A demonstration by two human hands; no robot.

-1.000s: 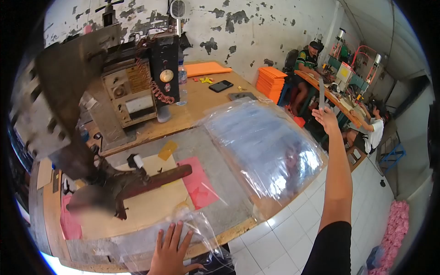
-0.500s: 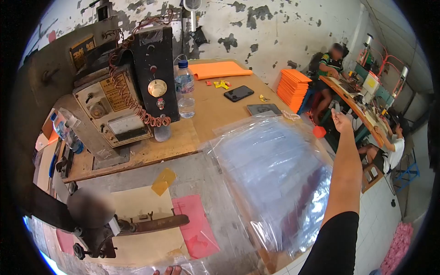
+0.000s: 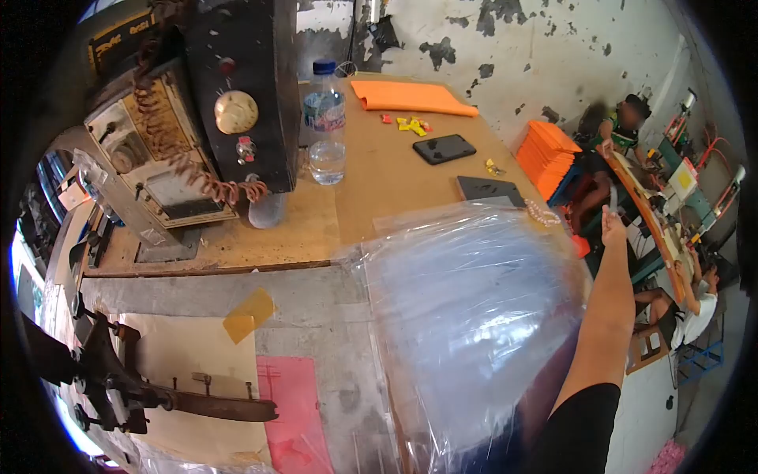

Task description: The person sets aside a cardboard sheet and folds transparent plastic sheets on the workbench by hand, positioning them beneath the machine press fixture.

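Observation:
My right arm reaches out over the right side of the bench. At its end my right hand [image 3: 613, 226] has its fingers closed, and a small greyish thing shows at their tips, too small to name. Below and left of that hand lies a pile of clear plastic sheets [image 3: 474, 308], glossy and wrinkled. My left hand is out of view. On the grey work surface [image 3: 347, 355] at the lower left, a curved metal bar [image 3: 221, 404] of a machine stands over a beige sheet [image 3: 189, 347]. Beside these are a pink sheet [image 3: 290, 395] and an amber film piece [image 3: 249, 314].
A control box [image 3: 245, 95] with a coiled cable stands at left, near a water bottle [image 3: 325, 130]. Behind the plastic lie a phone [image 3: 444, 148], yellow wrappers [image 3: 412, 125], a beaded bracelet [image 3: 542, 212] and orange material [image 3: 414, 99]. Two people sit at a bench [image 3: 655, 213] at right.
The view has shifted, so the machine bar sits farther left and lower. My left fingertips, seen at the bottom edge before, have left view. My right arm stays stretched out, fingers still closed.

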